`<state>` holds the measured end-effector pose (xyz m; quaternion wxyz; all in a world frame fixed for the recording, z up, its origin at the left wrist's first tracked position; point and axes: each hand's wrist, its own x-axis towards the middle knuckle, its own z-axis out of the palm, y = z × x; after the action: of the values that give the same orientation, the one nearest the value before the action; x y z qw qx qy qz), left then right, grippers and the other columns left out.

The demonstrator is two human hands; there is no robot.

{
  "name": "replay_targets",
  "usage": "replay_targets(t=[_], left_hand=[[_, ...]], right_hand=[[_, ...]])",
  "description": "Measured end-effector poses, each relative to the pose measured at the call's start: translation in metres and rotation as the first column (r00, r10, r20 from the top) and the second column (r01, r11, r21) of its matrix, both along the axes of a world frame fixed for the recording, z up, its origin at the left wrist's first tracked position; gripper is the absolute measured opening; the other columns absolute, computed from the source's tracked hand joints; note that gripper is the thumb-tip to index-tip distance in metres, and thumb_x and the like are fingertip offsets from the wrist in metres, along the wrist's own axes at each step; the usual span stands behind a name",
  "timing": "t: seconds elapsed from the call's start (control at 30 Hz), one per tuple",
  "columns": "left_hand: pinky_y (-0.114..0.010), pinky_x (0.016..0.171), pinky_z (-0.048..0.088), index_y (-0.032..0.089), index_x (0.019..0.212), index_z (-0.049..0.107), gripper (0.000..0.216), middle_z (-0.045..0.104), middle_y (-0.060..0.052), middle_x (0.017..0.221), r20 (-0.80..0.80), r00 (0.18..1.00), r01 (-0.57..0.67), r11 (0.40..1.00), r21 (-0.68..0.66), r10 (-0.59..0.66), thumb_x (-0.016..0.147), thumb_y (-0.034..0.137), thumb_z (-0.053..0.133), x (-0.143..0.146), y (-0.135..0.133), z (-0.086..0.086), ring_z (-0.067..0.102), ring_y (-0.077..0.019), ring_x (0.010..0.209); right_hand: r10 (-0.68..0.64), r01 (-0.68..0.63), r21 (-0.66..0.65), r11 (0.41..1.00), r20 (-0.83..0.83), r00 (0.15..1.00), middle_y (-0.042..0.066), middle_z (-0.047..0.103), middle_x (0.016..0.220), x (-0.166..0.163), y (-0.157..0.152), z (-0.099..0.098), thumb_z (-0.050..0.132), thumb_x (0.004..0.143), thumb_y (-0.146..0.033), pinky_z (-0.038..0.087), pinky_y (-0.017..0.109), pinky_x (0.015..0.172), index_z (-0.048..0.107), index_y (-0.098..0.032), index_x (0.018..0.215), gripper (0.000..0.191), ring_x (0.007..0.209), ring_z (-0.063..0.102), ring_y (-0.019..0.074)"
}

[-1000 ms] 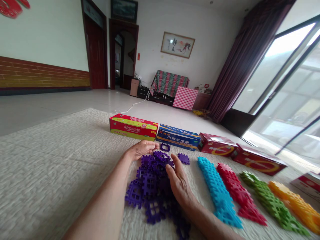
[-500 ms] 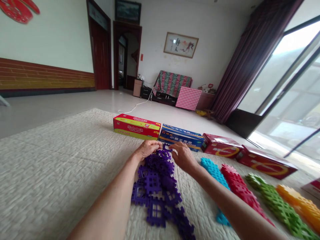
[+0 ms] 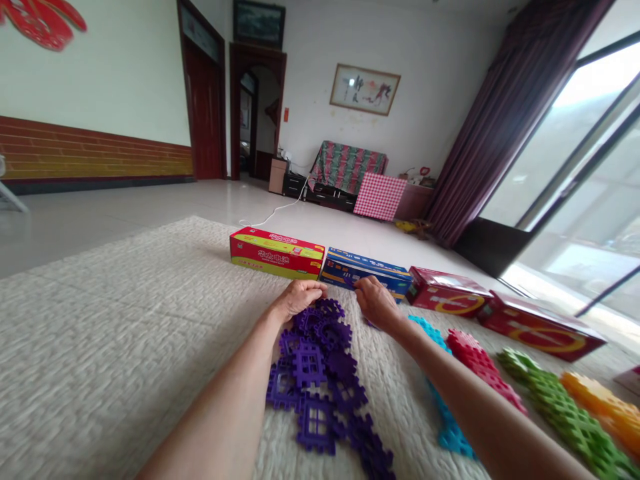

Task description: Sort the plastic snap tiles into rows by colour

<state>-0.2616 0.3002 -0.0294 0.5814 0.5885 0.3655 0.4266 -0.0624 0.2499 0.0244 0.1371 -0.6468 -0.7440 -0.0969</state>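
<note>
Purple interlocking plastic building pieces [image 3: 309, 365] lie in a long overlapping heap on the mat, some shaped like window frames. At the heap's far left end is my left hand [image 3: 299, 300], fingers pressed together; what they hold, if anything, is hidden. My right hand [image 3: 376, 303] is closed just right of the far end, in front of the blue box [image 3: 370, 267]. A bit of purple shows at its fingertips, seemingly a piece it pinches, mostly covered. Another purple bit peeks out under this hand.
A red-and-yellow box [image 3: 276, 253] stands left of the blue one, and dark red boxes [image 3: 447, 291] stand to the right. Rows of blue pieces [image 3: 453, 433], red pieces [image 3: 483, 367], green pieces [image 3: 563, 407] and yellow pieces [image 3: 600, 403] lie right of my right arm on the woven mat [image 3: 150, 333].
My right hand has moved right, away from my left hand and the heap's far end. The purple piece that showed between both hands has left that spot. My left hand stays nearly in place.
</note>
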Motion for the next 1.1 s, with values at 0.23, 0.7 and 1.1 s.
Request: replay_targets(t=[0.23,0.7,1.1], left_hand=[[-0.024,0.067,0.046,0.014,0.088,0.071,0.023,0.072,-0.005,0.080,0.030,1.000,-0.001,1.000,-0.014,0.001,0.067,0.020,0.064,0.001,-0.003,0.003,0.060,-0.0115,0.066],[-0.023,0.064,0.043,0.013,0.088,0.071,0.026,0.072,-0.006,0.082,0.004,1.000,-0.003,1.000,-0.001,0.003,0.065,0.025,0.066,0.000,-0.005,0.005,0.056,-0.0101,0.063],[-0.023,0.063,0.044,0.014,0.091,0.072,0.028,0.073,-0.006,0.083,-0.026,1.000,-0.010,1.000,0.013,0.010,0.065,0.022,0.064,0.000,-0.003,0.003,0.058,-0.0108,0.063]], right_hand=[[0.096,-0.112,-0.219,0.969,-0.080,0.992,0.006,0.069,0.079,0.036,-0.046,0.020,0.037,0.088,-0.016,0.044,0.026,0.066,0.066,-0.017,0.093,0.030,0.070,0.063,0.0167],[0.271,-0.275,-0.317,0.908,-0.057,0.961,0.008,0.062,0.099,0.031,-0.083,0.003,0.064,0.068,-0.020,0.046,0.034,0.083,0.064,-0.020,0.097,0.029,0.091,0.059,0.0215],[0.111,-0.111,-0.236,0.965,-0.013,0.994,0.009,0.065,0.105,0.055,-0.041,0.015,0.062,0.070,-0.018,0.046,0.033,0.085,0.064,-0.018,0.100,0.030,0.097,0.061,0.0229]])
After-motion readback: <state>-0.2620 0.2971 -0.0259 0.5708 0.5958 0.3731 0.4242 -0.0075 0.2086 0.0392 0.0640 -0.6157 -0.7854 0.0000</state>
